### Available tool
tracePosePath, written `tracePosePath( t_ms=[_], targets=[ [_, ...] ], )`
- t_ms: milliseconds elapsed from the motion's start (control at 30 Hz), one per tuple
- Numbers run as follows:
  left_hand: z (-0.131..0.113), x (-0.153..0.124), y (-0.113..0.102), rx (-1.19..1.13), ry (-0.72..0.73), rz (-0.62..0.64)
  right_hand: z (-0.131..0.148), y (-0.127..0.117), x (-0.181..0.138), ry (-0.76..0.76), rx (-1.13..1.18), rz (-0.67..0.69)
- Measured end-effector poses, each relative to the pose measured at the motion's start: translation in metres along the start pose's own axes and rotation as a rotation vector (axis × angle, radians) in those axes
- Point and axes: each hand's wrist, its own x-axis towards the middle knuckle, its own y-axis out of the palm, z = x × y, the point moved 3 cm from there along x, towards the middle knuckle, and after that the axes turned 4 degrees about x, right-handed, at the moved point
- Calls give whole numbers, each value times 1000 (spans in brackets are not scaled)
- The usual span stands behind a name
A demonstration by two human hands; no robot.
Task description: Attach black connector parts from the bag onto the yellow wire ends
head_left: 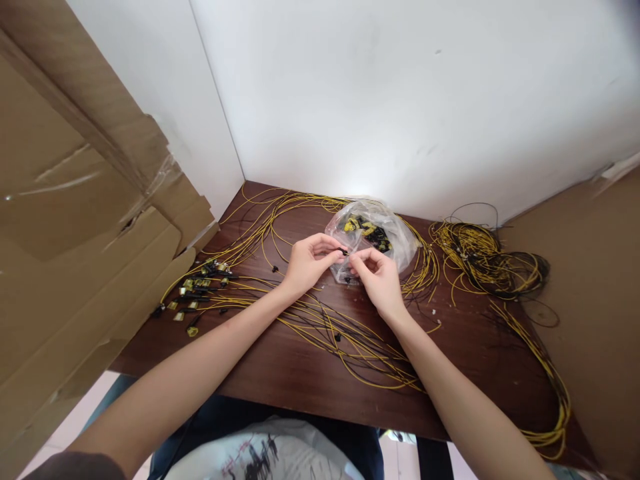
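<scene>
My left hand and my right hand meet over the middle of a dark wooden table. Between their fingertips they pinch a small black connector on a thin wire. Just behind the hands lies a clear plastic bag holding yellow and black parts. Long yellow wires run across the table under both wrists.
A row of finished wire ends with black and yellow plugs lies at the left. A tangled coil of yellow and black wires sits at the right rear. Cardboard sheets lean on the left, and a brown cardboard panel stands on the right. A white wall rises behind.
</scene>
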Motion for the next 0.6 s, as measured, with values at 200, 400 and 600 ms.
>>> tracePosePath(
  t_ms=[200,400,600],
  targets=[
    [3,1,0,24,-33,3,0,1,-1,-5,-3,8],
    [6,0,1,24,-33,26,0,1,-1,-2,-8,18],
    [3,0,2,21,-29,27,1,2,-1,-16,-18,28]
  ],
)
